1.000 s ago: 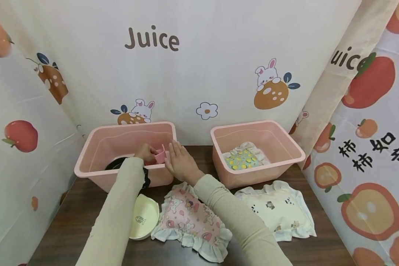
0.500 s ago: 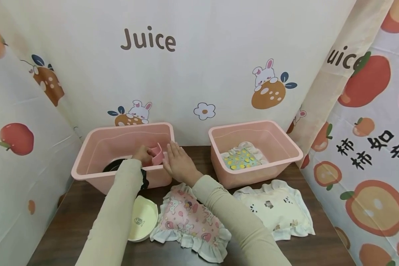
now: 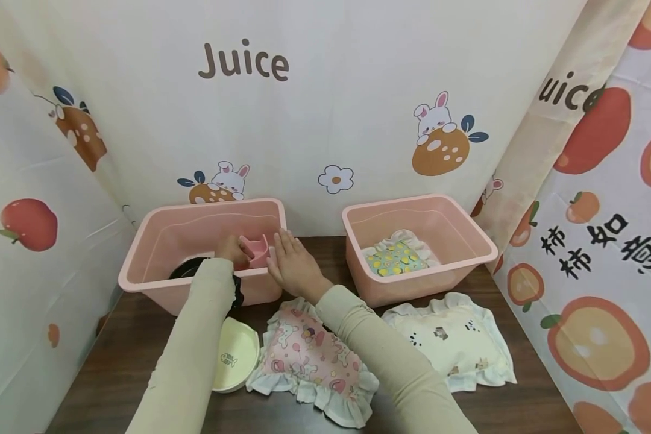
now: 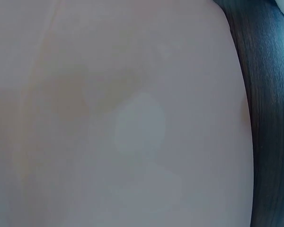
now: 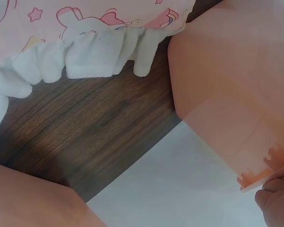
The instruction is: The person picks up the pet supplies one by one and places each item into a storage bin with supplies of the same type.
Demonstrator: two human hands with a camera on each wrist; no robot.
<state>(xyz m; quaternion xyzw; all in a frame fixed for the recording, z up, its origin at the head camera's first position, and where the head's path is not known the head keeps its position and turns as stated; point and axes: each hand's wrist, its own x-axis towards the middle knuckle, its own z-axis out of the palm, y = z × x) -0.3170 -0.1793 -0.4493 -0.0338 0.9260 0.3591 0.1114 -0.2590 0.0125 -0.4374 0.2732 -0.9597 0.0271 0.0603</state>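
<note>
My left hand (image 3: 232, 250) reaches into the left pink tub (image 3: 165, 232). Its fingers hold the left edge of a small pink bowl (image 3: 258, 251) with raised pointed ends, near the tub's right wall. Fingertips are partly hidden. A black rounded thing (image 3: 187, 268) lies deeper in the tub, partly behind the sleeve. My right hand (image 3: 297, 263) rests with straight fingers against the tub's right rim; in the right wrist view some fingers (image 5: 277, 196) touch the rim at the corner. The left wrist view shows mostly the tub's pale outer wall (image 4: 194, 118), no hand.
A second pink tub (image 3: 401, 294) at right holds a lemon-print cushion (image 3: 395, 259). On the dark table (image 3: 282, 416) lie a pale yellow bowl (image 3: 235, 355) with a fishbone print, a pink frilled cushion (image 3: 309, 352) and a cream frilled cushion (image 3: 456, 343). Printed curtains surround the table.
The pink bowl has turned and settled a little lower inside the left tub, with my left hand following it. My right hand stays at the rim.
</note>
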